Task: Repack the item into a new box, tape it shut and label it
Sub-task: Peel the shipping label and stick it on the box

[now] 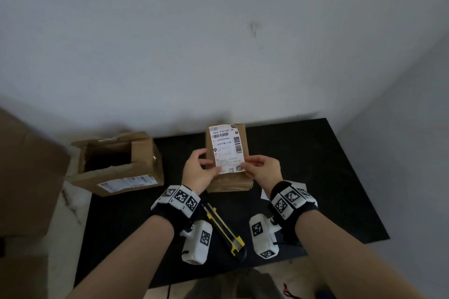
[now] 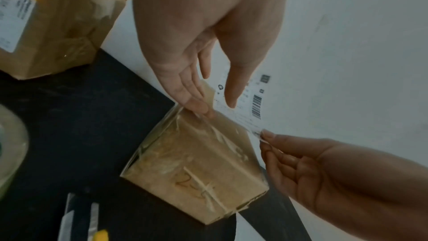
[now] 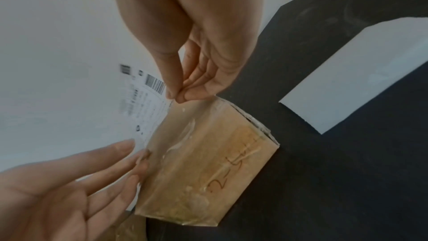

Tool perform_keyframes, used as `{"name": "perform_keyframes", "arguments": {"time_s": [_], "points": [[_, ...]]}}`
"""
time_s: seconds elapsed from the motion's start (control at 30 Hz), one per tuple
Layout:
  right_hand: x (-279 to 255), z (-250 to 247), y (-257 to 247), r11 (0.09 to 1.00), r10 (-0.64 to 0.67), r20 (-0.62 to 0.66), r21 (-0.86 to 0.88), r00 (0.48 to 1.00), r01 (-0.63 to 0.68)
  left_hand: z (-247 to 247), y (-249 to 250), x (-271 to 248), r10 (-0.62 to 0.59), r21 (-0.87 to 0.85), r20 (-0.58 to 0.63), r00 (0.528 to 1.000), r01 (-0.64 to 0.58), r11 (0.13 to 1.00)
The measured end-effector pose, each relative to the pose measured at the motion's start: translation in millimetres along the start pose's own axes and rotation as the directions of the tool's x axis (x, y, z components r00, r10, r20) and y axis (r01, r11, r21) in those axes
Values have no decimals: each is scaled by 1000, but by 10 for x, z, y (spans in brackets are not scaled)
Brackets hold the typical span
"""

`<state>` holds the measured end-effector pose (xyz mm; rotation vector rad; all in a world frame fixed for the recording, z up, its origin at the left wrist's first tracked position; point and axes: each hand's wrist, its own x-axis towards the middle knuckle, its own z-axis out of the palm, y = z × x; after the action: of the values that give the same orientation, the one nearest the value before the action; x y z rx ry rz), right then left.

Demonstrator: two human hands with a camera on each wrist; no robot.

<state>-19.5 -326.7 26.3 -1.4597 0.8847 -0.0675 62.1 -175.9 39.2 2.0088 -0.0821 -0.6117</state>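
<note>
Small brown cardboard box (image 1: 228, 172), taped shut, glossy clear tape wrinkled over its seams, sits on a black matte mat (image 1: 315, 177). Handwritten "2-5" on its near face. White rectangular paper shipping label (image 1: 228, 148), barcodes and small print, held over the box top; print too blurred to read in the wrist views.

Left hand (image 1: 198, 172): thumb and fingers pinch the label's lower left edge, remaining fingers fairly straight along the box's left side. Right hand (image 1: 261, 168): thumb and forefinger pinch the label's lower right corner, other fingers curled loosely beneath.

Left of the box: larger brown cardboard carton (image 1: 116, 162), flaps torn open, interior dark. Nearer than the box: yellow-and-black utility knife (image 1: 224, 229). Right of the box: white paper strip (image 3: 356, 72), partly hidden behind the right wrist in the head view. Clear tape roll (image 2: 9, 146), cut off at the left wrist frame edge.
</note>
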Motion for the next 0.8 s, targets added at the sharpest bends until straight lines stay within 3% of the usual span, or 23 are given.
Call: {"name": "perform_keyframes", "arguments": {"time_s": [0.13,0.43,0.8], "points": [[11,77,29,1000,-24,-54,-15,998,24,43,-28,-3,18,20,-32,999,-17,1000],[39,157,15,933,-87,-63,-355,994,59,113,-43,20,25,72,-111,994,-17,997],[2,172,-39,898,-116,-81,-434,990,70,147,-85,24,70,173,-121,990,-49,984]]}}
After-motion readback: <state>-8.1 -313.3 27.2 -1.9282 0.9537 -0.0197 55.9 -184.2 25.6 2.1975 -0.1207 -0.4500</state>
